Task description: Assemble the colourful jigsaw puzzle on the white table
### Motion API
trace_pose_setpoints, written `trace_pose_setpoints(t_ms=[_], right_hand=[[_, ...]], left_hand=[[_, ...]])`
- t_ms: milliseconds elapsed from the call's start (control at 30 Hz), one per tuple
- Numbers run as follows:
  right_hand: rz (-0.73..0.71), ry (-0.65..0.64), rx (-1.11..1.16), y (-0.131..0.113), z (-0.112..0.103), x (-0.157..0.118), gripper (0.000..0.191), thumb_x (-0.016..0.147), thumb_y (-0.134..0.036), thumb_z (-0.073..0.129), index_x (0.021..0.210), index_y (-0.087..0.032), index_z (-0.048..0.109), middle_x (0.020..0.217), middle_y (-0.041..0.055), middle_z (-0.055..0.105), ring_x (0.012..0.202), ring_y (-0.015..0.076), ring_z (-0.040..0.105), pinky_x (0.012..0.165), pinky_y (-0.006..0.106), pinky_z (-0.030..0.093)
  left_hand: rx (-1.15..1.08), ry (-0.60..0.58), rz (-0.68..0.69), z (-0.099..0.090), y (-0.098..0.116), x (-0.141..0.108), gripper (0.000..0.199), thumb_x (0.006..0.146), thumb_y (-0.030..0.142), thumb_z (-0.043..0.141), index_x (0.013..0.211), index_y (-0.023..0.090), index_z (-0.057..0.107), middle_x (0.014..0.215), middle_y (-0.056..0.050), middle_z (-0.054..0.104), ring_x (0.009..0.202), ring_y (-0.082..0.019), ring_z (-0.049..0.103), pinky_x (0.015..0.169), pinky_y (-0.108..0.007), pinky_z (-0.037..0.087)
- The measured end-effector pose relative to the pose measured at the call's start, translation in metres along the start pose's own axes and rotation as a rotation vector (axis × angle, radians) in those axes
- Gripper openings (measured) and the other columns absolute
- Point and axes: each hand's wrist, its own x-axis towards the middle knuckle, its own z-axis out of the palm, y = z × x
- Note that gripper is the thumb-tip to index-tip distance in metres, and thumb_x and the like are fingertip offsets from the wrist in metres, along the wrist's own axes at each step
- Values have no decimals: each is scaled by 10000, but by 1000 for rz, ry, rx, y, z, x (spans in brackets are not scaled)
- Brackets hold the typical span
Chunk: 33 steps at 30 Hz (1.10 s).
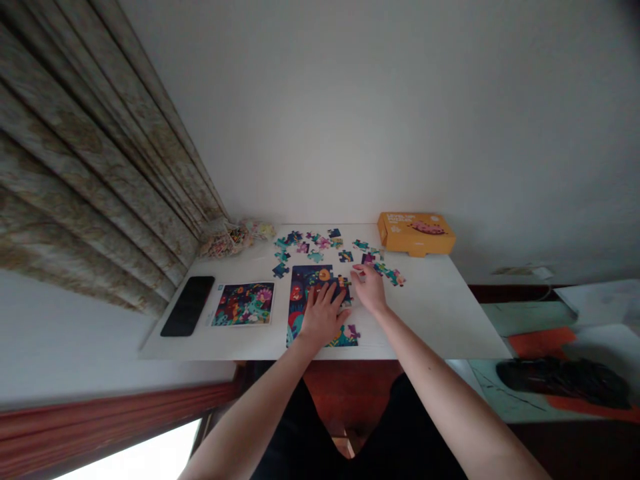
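Note:
On the white table lies a partly joined jigsaw puzzle (297, 307) in dark blue, red and teal. My left hand (324, 313) rests flat on it with the fingers spread, covering much of its middle. Just past the puzzle's upper right edge is my right hand (369, 288), its fingers curled together; whatever they may hold is too small to make out. Loose puzzle pieces (316, 256) are scattered behind the puzzle, and more pieces (393, 274) lie beyond my right hand. A printed reference picture (243, 304) lies to the left of the puzzle.
A black phone (188, 307) lies near the table's left edge. Clear bags of small items (225, 241) sit at the back left, by the curtain (100, 147). The orange puzzle box (417, 235) stands at the back right against the wall. Dark shoes (563, 380) are off to the right, below the table.

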Motion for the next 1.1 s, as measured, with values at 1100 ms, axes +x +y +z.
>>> trace_pose_setpoints(t_ms=[1100], right_hand=[[5, -261, -81, -2, 50, 127, 574, 681, -132, 699, 1251, -195, 689, 1112, 71, 700, 974, 235, 676, 938, 392, 546]], left_hand=[[-86, 28, -24, -1, 3, -2, 502, 1072, 430, 441, 1513, 212, 543, 1592, -116, 526, 1501, -315, 434, 1281, -642, 267]])
